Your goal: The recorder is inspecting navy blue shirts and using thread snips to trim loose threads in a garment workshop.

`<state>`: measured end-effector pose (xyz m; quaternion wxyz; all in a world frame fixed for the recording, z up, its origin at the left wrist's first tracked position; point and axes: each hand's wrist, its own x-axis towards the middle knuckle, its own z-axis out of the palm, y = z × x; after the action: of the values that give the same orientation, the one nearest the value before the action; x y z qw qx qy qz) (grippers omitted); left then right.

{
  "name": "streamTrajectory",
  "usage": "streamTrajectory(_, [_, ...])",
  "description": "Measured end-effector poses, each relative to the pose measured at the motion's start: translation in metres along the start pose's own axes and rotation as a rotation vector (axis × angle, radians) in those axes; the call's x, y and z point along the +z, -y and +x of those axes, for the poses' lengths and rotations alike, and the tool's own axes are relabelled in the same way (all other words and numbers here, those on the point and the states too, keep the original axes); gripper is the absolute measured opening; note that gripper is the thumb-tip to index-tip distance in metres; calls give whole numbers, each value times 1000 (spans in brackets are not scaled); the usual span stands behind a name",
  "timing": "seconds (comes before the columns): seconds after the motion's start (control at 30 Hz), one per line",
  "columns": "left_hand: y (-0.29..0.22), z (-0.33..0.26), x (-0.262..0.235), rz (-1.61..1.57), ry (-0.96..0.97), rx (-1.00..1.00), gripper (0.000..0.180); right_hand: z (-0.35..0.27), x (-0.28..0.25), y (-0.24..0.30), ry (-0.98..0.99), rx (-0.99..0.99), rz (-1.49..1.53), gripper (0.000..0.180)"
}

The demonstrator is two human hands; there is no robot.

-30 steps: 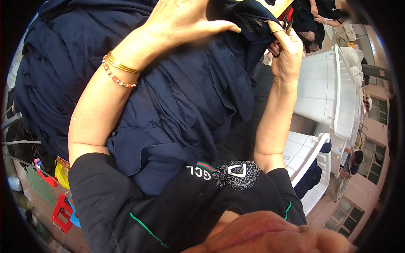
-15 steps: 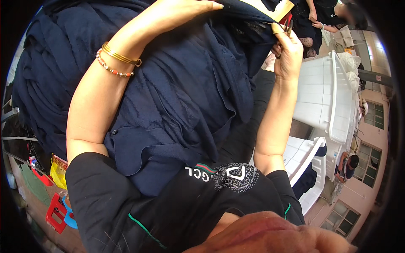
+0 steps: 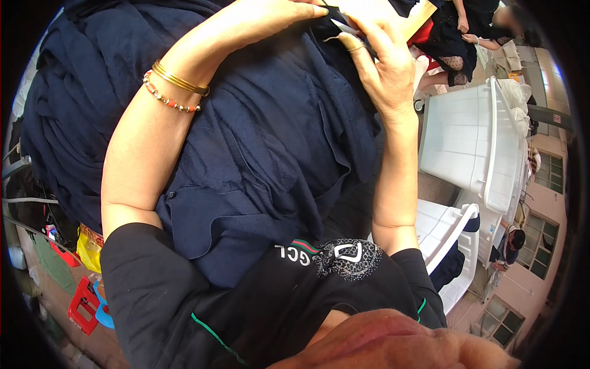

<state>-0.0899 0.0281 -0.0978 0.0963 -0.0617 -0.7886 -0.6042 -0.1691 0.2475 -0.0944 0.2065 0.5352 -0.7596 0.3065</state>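
Head view, top centre: right hand (image 3: 388,69) is gripping snips (image 3: 342,26); left hand (image 3: 273,13), can't tell; soft-looking navy cloth (image 3: 264,135) is inviting edge holds.

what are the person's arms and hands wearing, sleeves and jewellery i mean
Short black sleeves leave both forearms bare. The left wrist carries gold-coloured bangles and an orange-and-metallic beaded bracelet. The right wrist shows no bracelet. Neither hand is gloved.

The black shirt (image 3: 264,307) bears white letters (image 3: 294,253) across the chest; the small sign (image 3: 557,119) at far right is illegible.
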Motion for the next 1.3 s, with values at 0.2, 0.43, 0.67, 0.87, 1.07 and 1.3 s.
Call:
streamTrajectory(0.2, [4, -4, -2, -20, 12, -33, 15, 2, 9, 5, -61, -60, -34, 32])
streamTrajectory(0.43, [-2, -3, -3, -64, 7, -72, 14, 5, 10, 6, -118, -136, -251, 28])
streamTrajectory(0.67, [33, -12, -12, 292, -18, -82, 18, -34, 54, -10, -262, -21, -232, 27])
streamTrajectory(0.87, [93, 12, -56, 881, 214, 44, 44, -127, 59, -69, -254, 448, -69, 39])
streamTrajectory(1.07, [66, 1, -40, 885, 312, -170, 58, -274, 21, -74, -148, 891, -241, 45])
streamTrajectory(1.3, [66, 20, -50, 921, 312, -90, 62, -341, 44, -75, -217, 1001, -229, 37])
